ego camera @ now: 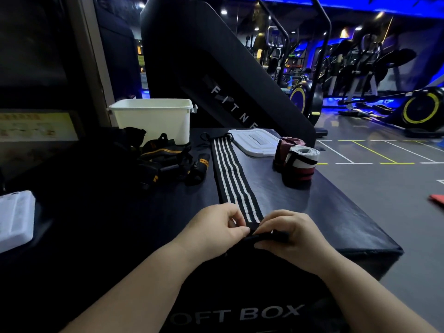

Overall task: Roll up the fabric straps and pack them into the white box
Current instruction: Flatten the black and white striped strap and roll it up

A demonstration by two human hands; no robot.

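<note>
Near the front edge of the dark padded surface (336, 212), the left hand (219, 228) and right hand (292, 233) meet. Thumbs and curled fingers of both pinch the near end of a black strap with white stripes (230, 179), its black tip bunched between them. Beyond the hands the strap lies flat and straight, running away toward the open white box (153, 121), which stands far ahead and to the left. Beside the strap's far end lies a white lid (254, 141). Ahead of the right hand stand rolled red-and-white straps (300, 164). Ahead of the left hand lies a loose heap of black-and-orange straps (165, 157).
</note>
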